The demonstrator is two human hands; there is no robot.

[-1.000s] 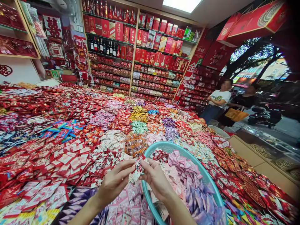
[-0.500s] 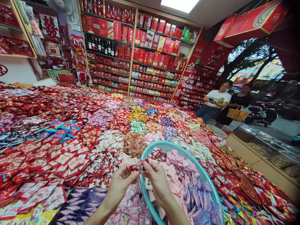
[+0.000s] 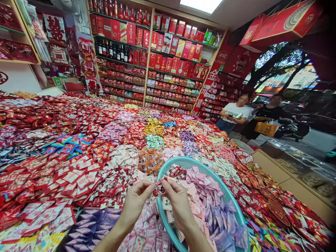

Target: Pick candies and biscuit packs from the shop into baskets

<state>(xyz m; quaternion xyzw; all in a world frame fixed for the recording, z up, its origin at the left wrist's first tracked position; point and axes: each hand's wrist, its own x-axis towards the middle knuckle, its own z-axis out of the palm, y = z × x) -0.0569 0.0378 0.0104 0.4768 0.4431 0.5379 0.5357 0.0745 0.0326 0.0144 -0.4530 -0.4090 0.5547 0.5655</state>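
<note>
Between the fingertips of both hands is a small red and white candy packet (image 3: pixel 159 189). My left hand (image 3: pixel 138 200) pinches its left side, and my right hand (image 3: pixel 176 198) pinches its upper right. Both hands are in front of me, over the left rim of a turquoise plastic basket (image 3: pixel 160 221). Inside the basket lie pink packets (image 3: pixel 196 201), lilac packets (image 3: pixel 202 180) and shiny purple packets (image 3: pixel 222 222). Left of my left hand spreads a heap of dark red and white packets (image 3: pixel 115 187).
Heaps of wrapped sweets (image 3: pixel 78 122) cover the broad display. A tray of purple packets (image 3: pixel 91 227) sits at the lower left. Shelves (image 3: pixel 151 45) with bottles and red boxes stand behind. Two people (image 3: pixel 235 113) are at the right, near cardboard-sided bins (image 3: pixel 275 175).
The packet has turned in my fingers, showing more of its patterned side, and my left hand has shifted slightly right. At the right, the person in white has moved a little left.
</note>
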